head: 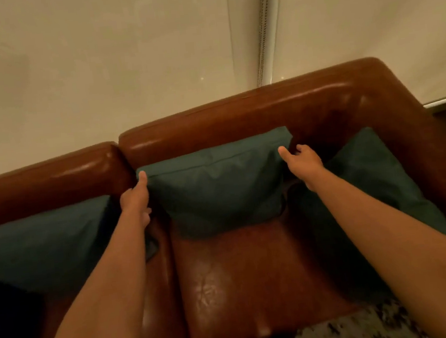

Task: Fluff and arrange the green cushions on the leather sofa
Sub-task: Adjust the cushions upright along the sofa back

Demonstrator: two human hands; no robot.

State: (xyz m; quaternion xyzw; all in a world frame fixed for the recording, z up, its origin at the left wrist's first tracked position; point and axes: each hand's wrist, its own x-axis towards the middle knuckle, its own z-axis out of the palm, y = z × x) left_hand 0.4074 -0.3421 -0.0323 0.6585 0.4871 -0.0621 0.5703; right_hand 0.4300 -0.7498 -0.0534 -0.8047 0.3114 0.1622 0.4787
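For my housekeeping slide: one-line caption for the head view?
Both hands, left and right, at the middle green cushion's upper corners on a leather sofa.

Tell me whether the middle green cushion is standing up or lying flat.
Standing up. The middle cushion leans against the sofa backrest, bottom edge on the seat, with the left hand and right hand at its upper corners.

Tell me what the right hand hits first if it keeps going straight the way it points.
Most likely the leather sofa backrest. The right hand points up and away at the top right corner of the middle green cushion, its fingers at the cushion's edge. Depth is unclear, so it may brush that corner first.
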